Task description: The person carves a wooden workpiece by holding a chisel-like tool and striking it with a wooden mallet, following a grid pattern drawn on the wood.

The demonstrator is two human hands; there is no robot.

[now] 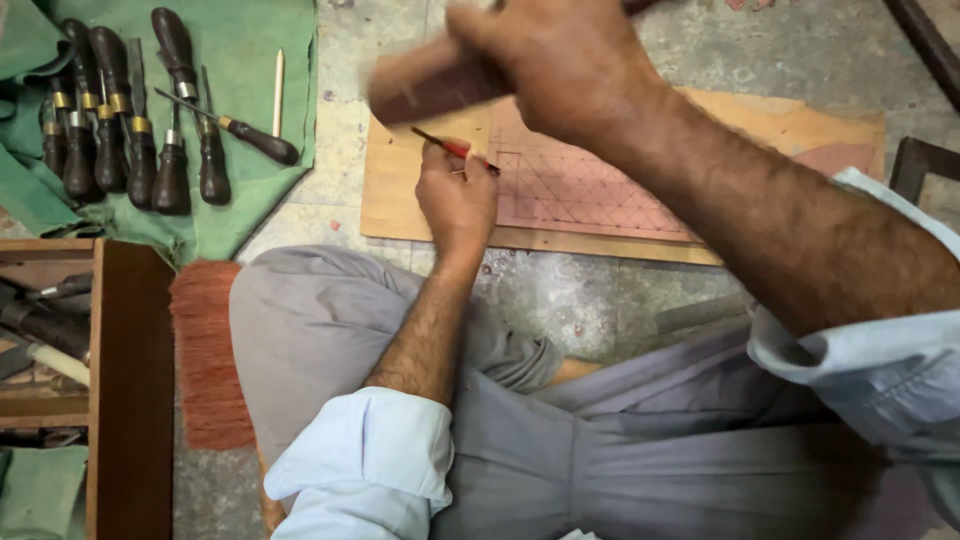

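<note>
My left hand [457,195] rests on a wooden board [430,215] and grips a thin red-handled chisel [455,149], its tip set on a reddish panel [580,190] marked with a diamond grid. My right hand [560,60] is raised above it, closed around a dark wooden mallet block [425,88], which is blurred by motion. I sit cross-legged on the stone floor, grey trousers and light blue rolled sleeves filling the lower frame.
A green cloth [250,60] at the upper left carries several dark-handled chisels [130,120] and a pale stick [278,80]. A wooden tool box [130,380] with more tools stands at the left. A reddish brush [208,350] lies beside my knee.
</note>
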